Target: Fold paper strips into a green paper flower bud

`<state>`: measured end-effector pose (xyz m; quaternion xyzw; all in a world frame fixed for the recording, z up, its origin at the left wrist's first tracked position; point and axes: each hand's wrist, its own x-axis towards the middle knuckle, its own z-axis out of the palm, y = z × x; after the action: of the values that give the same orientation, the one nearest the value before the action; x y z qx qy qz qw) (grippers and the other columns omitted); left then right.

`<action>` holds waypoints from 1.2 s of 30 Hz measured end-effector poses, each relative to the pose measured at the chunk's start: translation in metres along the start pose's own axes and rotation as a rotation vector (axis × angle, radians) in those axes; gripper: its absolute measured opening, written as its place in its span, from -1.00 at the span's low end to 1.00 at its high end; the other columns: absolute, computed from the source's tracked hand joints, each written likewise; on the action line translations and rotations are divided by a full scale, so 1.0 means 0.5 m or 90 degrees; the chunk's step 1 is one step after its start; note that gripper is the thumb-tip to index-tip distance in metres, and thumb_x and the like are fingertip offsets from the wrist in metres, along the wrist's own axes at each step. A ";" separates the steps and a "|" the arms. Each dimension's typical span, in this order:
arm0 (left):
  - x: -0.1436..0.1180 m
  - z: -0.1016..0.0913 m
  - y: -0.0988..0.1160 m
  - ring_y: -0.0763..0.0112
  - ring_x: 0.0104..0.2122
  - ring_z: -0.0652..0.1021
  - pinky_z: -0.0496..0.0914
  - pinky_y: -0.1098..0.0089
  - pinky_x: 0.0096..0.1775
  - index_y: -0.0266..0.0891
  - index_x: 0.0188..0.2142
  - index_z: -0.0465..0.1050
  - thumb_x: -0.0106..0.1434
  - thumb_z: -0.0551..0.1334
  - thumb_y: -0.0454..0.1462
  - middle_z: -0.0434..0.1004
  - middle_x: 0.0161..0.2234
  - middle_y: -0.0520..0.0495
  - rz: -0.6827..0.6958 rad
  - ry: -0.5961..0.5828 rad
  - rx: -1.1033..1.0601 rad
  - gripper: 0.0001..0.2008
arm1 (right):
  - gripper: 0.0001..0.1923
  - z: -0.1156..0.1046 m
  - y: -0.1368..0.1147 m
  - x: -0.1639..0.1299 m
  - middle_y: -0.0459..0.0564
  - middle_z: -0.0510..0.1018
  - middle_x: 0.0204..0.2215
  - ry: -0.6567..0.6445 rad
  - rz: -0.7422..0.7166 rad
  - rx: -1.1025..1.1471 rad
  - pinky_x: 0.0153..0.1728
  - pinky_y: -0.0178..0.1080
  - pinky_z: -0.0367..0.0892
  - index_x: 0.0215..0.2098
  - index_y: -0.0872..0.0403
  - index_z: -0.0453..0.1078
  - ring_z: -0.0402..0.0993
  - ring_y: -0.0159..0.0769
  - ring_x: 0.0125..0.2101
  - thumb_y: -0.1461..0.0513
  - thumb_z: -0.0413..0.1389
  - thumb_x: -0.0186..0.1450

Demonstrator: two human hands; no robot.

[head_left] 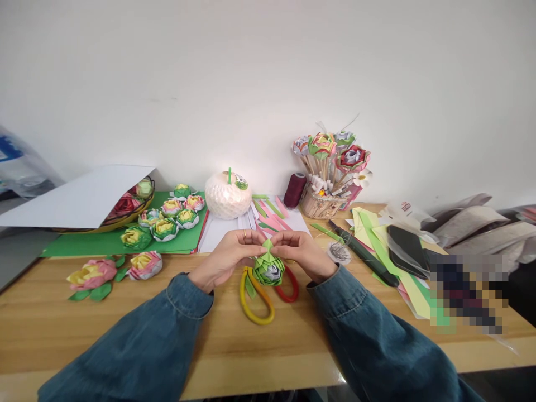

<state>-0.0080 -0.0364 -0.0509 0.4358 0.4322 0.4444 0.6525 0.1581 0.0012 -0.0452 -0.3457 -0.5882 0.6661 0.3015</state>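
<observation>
Paper flower (268, 268), green with a pale centre, sits just above the wooden table (125, 329), over scissors (262, 293). Left hand (228, 257) and right hand (302, 254) meet, forearms angled inward, fingertips pinching its top petal.

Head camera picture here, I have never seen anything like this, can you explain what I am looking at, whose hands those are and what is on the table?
There is no machine here. The single picture comes from a camera worn on a person's head, looking forward and down, so the two denim-sleeved arms are the wearer's own. The left hand and right hand together pinch a green folded paper flower with a pale centre, held just above the wooden table. Beneath it lie scissors with yellow and red loop handles. To the left sit more folded paper flowers on a green sheet. Behind the hands are a white netted round object, a dark red thread spool and a woven basket of paper flowers on sticks. Loose paper strips lie to the right.
</observation>
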 end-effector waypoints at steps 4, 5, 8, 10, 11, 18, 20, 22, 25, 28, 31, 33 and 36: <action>-0.001 0.001 0.000 0.58 -0.51 0.37 0.21 0.53 -0.50 -0.29 -0.46 0.41 -0.07 0.29 -0.33 0.38 -0.52 0.08 0.001 -0.006 0.006 -0.87 | -0.77 -0.002 0.002 0.001 -0.19 0.37 -0.64 -0.016 -0.002 -0.020 -0.53 -0.39 0.15 -0.55 0.19 0.35 0.23 -0.55 -0.61 0.20 0.26 -0.08; -0.002 0.002 0.000 0.58 -0.51 0.38 0.21 0.53 -0.49 -0.29 -0.45 0.41 -0.07 0.29 -0.33 0.38 -0.51 0.08 0.000 -0.012 0.005 -0.87 | -0.77 -0.002 0.003 0.001 -0.20 0.36 -0.65 -0.022 -0.006 -0.026 -0.53 -0.39 0.13 -0.56 0.19 0.34 0.22 -0.55 -0.61 0.20 0.26 -0.07; -0.002 0.002 0.000 0.58 -0.50 0.38 0.23 0.53 -0.48 -0.28 -0.43 0.41 -0.06 0.27 -0.35 0.38 -0.50 0.08 -0.005 -0.031 0.001 -0.86 | -0.76 -0.002 0.001 0.000 -0.20 0.35 -0.65 -0.034 -0.017 -0.040 -0.53 -0.38 0.10 -0.58 0.18 0.33 0.20 -0.55 -0.61 0.19 0.26 -0.07; -0.003 0.002 0.000 0.59 -0.50 0.38 0.22 0.55 -0.49 -0.27 -0.43 0.41 -0.07 0.27 -0.36 0.38 -0.51 0.09 -0.005 -0.036 0.004 -0.86 | -0.74 -0.001 -0.001 -0.001 -0.19 0.35 -0.65 -0.042 -0.026 -0.054 -0.53 -0.38 0.10 -0.56 0.19 0.33 0.19 -0.54 -0.60 0.17 0.26 -0.07; -0.003 0.001 0.001 0.59 -0.51 0.38 0.22 0.55 -0.50 -0.28 -0.43 0.40 -0.07 0.27 -0.37 0.37 -0.51 0.09 -0.003 -0.035 0.007 -0.86 | -0.73 -0.001 -0.003 -0.002 -0.19 0.35 -0.65 -0.048 -0.031 -0.063 -0.53 -0.38 0.10 -0.55 0.19 0.33 0.19 -0.54 -0.60 0.16 0.26 -0.07; -0.003 0.005 -0.002 0.57 -0.55 0.38 0.24 0.52 -0.52 -0.29 -0.48 0.38 -0.10 0.27 -0.36 0.38 -0.55 0.09 0.018 0.008 0.070 -0.88 | -0.74 -0.004 0.003 -0.002 -0.18 0.32 -0.63 -0.057 -0.074 -0.148 -0.53 -0.38 0.12 -0.50 0.18 0.30 0.19 -0.52 -0.60 0.16 0.22 -0.01; -0.001 0.005 -0.005 0.57 -0.55 0.38 0.25 0.52 -0.51 -0.30 -0.49 0.39 -0.10 0.27 -0.37 0.39 -0.56 0.08 0.025 0.021 0.085 -0.89 | -0.78 -0.007 0.009 -0.001 -0.17 0.32 -0.62 -0.055 -0.089 -0.184 -0.53 -0.37 0.13 -0.50 0.17 0.30 0.20 -0.51 -0.60 0.18 0.20 0.02; 0.002 0.006 -0.007 0.58 -0.55 0.38 0.24 0.52 -0.50 -0.30 -0.51 0.39 -0.10 0.27 -0.38 0.39 -0.57 0.09 0.037 0.034 0.094 -0.91 | -0.82 -0.009 0.014 0.000 -0.16 0.33 -0.62 -0.045 -0.110 -0.229 -0.53 -0.37 0.15 -0.50 0.17 0.30 0.21 -0.51 -0.59 0.20 0.17 0.05; 0.004 0.008 -0.009 0.60 -0.59 0.35 0.22 0.52 -0.52 -0.31 -0.55 0.40 -0.11 0.27 -0.39 0.38 -0.60 0.10 0.050 0.061 0.102 -0.94 | -0.85 -0.010 0.018 0.000 -0.14 0.36 -0.60 -0.019 -0.151 -0.292 -0.51 -0.37 0.18 -0.49 0.16 0.32 0.23 -0.49 -0.57 0.22 0.15 0.07; 0.006 0.007 -0.009 0.59 -0.60 0.34 0.21 0.51 -0.52 -0.31 -0.58 0.42 -0.11 0.28 -0.37 0.38 -0.62 0.09 0.065 0.085 0.104 -0.95 | -0.83 -0.011 0.018 0.001 -0.13 0.38 -0.60 0.003 -0.169 -0.289 -0.52 -0.37 0.18 -0.50 0.17 0.34 0.24 -0.49 -0.57 0.20 0.16 0.07; 0.007 0.002 -0.008 0.56 -0.55 0.39 0.24 0.49 -0.48 -0.31 -0.53 0.45 -0.11 0.30 -0.34 0.44 -0.57 0.06 0.060 0.077 0.074 -0.91 | -0.77 -0.015 0.010 0.003 -0.17 0.36 -0.63 -0.022 -0.116 -0.179 -0.59 -0.40 0.15 -0.48 0.17 0.35 0.20 -0.54 -0.63 0.16 0.21 0.02; 0.006 -0.001 -0.007 0.54 -0.52 0.42 0.27 0.48 -0.44 -0.30 -0.49 0.45 -0.11 0.31 -0.33 0.46 -0.53 0.05 0.044 0.060 0.039 -0.87 | -0.74 -0.019 0.004 0.005 -0.18 0.38 -0.64 -0.057 -0.063 -0.111 -0.62 -0.41 0.14 -0.47 0.17 0.36 0.20 -0.56 -0.66 0.16 0.24 -0.03; 0.005 -0.005 -0.003 0.55 -0.50 0.42 0.27 0.49 -0.42 -0.30 -0.45 0.44 -0.10 0.32 -0.33 0.45 -0.50 0.06 0.022 0.033 -0.003 -0.84 | -0.75 -0.023 -0.002 0.005 -0.19 0.39 -0.66 -0.067 -0.029 -0.071 -0.63 -0.41 0.14 -0.51 0.17 0.36 0.22 -0.56 -0.67 0.17 0.26 -0.07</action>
<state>-0.0093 -0.0339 -0.0534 0.4302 0.4405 0.4679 0.6340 0.1659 0.0101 -0.0454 -0.3127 -0.6472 0.6424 0.2658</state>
